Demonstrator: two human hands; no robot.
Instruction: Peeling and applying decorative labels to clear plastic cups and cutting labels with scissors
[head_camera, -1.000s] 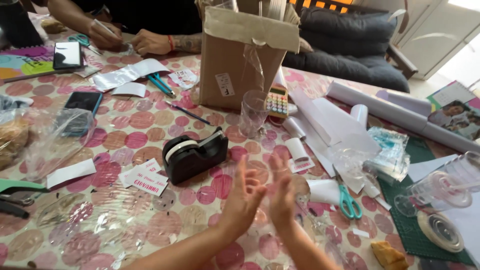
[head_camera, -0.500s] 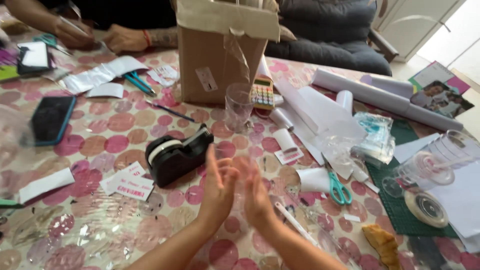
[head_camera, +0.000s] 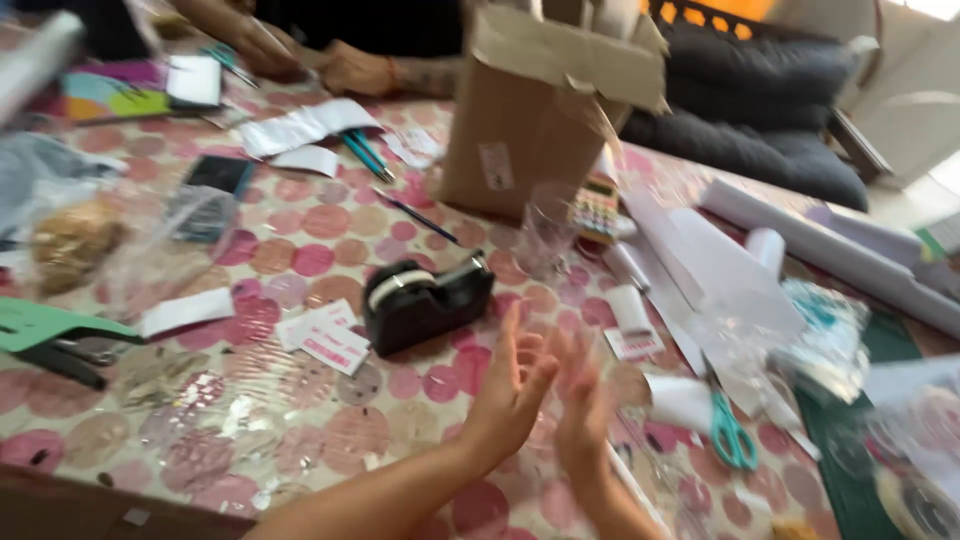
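1. Left hand (head_camera: 512, 385) raised near counter's (head_camera: 300, 440) front edge, grip open, fingers spread, holding nothing.
2. Right hand (head_camera: 585, 400) just beside it, palm facing, grip open, blurred.
3. Nearest: black tape dispenser (head_camera: 425, 300), just behind, toward counter's middle.

Motion blur smears the right hand (head_camera: 583, 400) so its fingers cannot be counted, the tape roll (head_camera: 915, 505) at the near right is cut by the edge, and another person's hands (head_camera: 355, 70) at the far side are cropped at the top.
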